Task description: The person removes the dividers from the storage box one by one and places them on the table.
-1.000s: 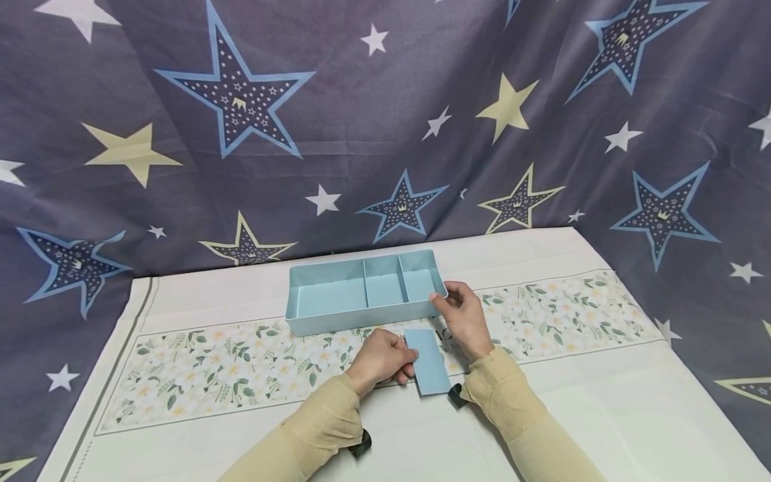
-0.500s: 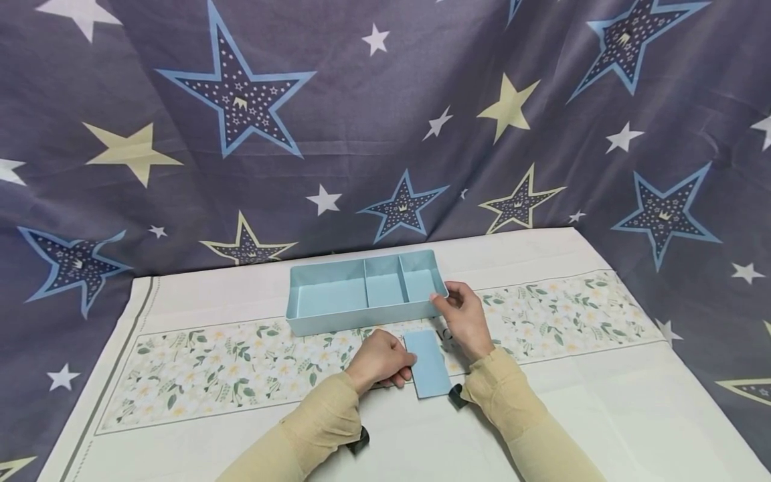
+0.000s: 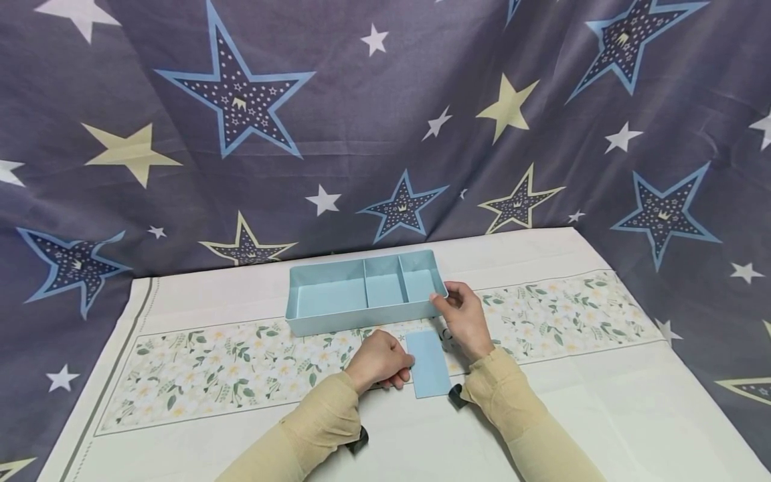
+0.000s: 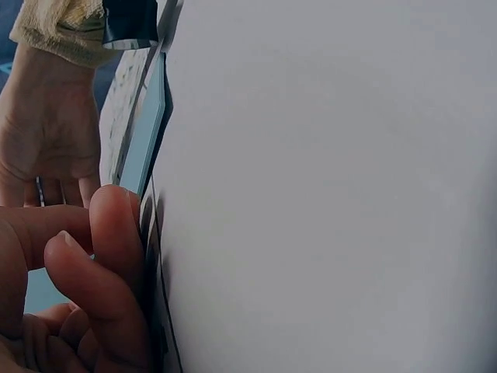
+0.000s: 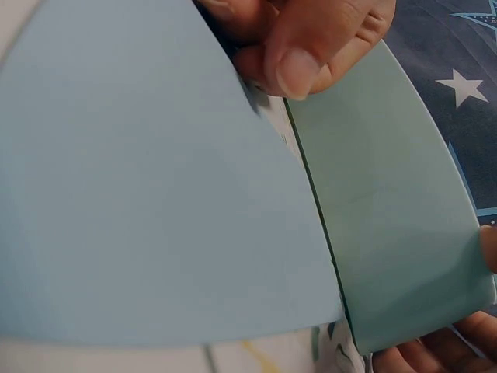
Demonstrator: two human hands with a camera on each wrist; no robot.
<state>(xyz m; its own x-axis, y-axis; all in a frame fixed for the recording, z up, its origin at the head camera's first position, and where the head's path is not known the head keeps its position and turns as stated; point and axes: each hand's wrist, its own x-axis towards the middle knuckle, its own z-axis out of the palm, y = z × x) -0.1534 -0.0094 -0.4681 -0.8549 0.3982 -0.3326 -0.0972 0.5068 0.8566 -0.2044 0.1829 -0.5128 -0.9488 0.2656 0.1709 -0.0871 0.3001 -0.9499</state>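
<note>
My left hand [image 3: 379,360] pinches the left edge of a flat, light-blue rectangular divider panel [image 3: 430,367] in front of the box. In the right wrist view this panel [image 5: 155,186] fills the left side, with the left hand's fingers [image 5: 299,70] at its upper edge. A light-blue divided organizer box [image 3: 361,320] stands open-topped behind it, with three compartments, the left one longest. My right hand [image 3: 465,321] grips the box's near right corner, thumb on the front rim. In the left wrist view the panel [image 4: 147,132] appears almost edge-on.
A white cloth [image 3: 602,415] with a floral band [image 3: 241,368] covers the table. A dark curtain [image 3: 337,107] printed with stars hangs behind and at the sides. Black wrist straps [image 3: 358,440] show at both sleeves.
The panel has tilted slightly in my left hand, its lower end shifting a little left and nearer. The left hand moved very slightly left. My right hand and the box stay in place.
</note>
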